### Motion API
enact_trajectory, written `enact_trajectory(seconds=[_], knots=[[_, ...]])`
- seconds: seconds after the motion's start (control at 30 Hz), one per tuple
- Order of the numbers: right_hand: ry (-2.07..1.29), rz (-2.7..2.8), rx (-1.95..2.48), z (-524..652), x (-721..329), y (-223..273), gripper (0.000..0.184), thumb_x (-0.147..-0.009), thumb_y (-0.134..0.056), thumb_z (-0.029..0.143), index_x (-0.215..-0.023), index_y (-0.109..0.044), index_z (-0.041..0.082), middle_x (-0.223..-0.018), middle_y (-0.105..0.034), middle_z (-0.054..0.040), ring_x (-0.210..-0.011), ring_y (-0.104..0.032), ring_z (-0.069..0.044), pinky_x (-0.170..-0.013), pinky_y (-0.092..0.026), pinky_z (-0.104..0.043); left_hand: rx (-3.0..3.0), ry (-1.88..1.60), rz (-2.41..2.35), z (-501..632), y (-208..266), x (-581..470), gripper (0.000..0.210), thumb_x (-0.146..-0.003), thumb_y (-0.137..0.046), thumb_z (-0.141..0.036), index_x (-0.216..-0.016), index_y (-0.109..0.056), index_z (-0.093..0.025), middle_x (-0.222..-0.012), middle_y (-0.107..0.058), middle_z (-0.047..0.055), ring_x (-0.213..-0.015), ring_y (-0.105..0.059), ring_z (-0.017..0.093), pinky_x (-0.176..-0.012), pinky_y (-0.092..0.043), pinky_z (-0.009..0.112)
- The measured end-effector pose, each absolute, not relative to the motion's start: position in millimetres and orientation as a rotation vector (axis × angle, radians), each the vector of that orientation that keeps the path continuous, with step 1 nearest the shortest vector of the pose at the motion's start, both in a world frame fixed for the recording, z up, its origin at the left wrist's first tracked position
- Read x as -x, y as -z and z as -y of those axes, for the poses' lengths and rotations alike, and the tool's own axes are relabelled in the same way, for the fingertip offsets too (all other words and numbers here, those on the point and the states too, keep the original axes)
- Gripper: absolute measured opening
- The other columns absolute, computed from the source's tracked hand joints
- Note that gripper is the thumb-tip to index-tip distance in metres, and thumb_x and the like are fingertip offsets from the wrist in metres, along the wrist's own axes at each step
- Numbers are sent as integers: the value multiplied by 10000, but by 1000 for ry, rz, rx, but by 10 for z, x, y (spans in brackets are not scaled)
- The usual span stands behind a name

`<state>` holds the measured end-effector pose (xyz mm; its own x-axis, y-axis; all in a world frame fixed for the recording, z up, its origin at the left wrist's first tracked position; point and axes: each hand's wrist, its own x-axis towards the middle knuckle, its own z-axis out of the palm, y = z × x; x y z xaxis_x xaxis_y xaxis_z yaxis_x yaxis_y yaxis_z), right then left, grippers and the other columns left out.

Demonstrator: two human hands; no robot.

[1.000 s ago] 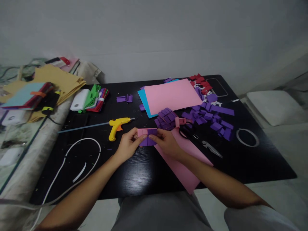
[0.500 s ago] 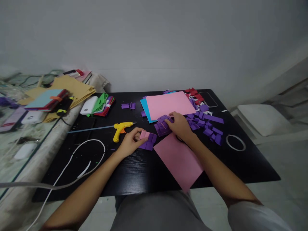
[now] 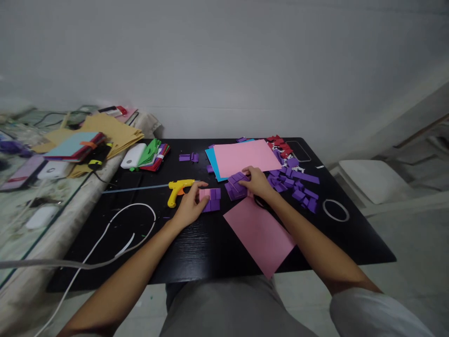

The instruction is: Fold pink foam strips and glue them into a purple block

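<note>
My left hand [image 3: 190, 206] is closed on a small purple-and-pink folded paper piece [image 3: 214, 204], its thumb on the near side. Just to the right, my right hand [image 3: 258, 182] pinches the edge of a purple folded paper piece [image 3: 237, 179]. Under that piece shows more purple folded paper [image 3: 233, 193]. A pink sheet [image 3: 261, 238] lies below my right hand and reaches past the table's front edge; something dark is partly hidden under that hand. Left of my left hand rests a yellow glue gun [image 3: 174, 193], with a blue strip running from its back.
A large pink sheet [image 3: 245, 157] overlaps a blue sheet [image 3: 218, 168] at the back. Purple paper pieces [image 3: 294, 182] and red scraps [image 3: 279, 144] are heaped at the right, near a tape ring [image 3: 336, 210]. A white cable [image 3: 133, 204] loops at the left.
My left hand has moved slightly left with its paper piece, which has turned a little. The upper purple piece at my right hand has tilted and shifted slightly.
</note>
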<state>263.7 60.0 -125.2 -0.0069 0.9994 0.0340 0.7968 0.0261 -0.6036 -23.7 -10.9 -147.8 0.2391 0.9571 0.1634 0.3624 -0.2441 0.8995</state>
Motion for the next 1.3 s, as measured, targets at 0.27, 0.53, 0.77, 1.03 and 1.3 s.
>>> enact_trajectory(seconds=[0.27, 0.53, 0.77, 1.03, 1.3], knots=[[-749, 1767, 1770, -721, -2756, 1239, 386, -766, -743, 48, -1142, -745, 141, -1011, -752, -65, -748, -685, -143, -771, -584, -293, -1914, -979, -1317, 97, 1423, 258, 291, -961, -589, -290, -1236, -631, -203, -1013, -731, 41, -756, -651, 185, -726, -512, 321], [-566, 1752, 1745, -714, -2976, 1083, 404, -775, -609, 1, -1111, -767, 162, -1003, -786, -92, -918, -741, -226, -890, -603, -377, -1992, -1013, -1363, 65, 1464, 264, 249, -957, -589, -243, -1192, -648, -184, -1114, -747, 77, -974, -707, 236, -923, -565, 396], [-259, 1907, 1674, -513, -2971, 925, 351, -890, -580, 102, -1214, -707, 137, -1359, -652, -228, -1333, -548, -364, -1197, -374, -559, -2041, -1067, -1376, 47, 1523, 255, 212, -955, -595, -227, -1154, -661, -196, -1130, -731, 81, -1071, -689, 260, -976, -564, 438], [-367, 2187, 1569, -182, -2748, 1203, 429, -825, -622, 42, -1222, -712, 179, -1185, -730, -131, -1091, -683, -265, -986, -552, -413, -2125, -1108, -1311, 57, 1501, 258, 201, -977, -588, -218, -1150, -690, -225, -1158, -698, 77, -1136, -657, 253, -1036, -538, 460], [-129, 2013, 1683, -338, -2957, 1025, 393, -852, -510, 20, -1163, -735, 104, -1289, -660, -247, -1265, -570, -386, -1121, -448, -577, -2152, -1078, -1286, 60, 1524, 250, 193, -964, -557, -174, -1100, -689, -214, -1179, -697, 85, -1163, -659, 252, -1054, -541, 482]])
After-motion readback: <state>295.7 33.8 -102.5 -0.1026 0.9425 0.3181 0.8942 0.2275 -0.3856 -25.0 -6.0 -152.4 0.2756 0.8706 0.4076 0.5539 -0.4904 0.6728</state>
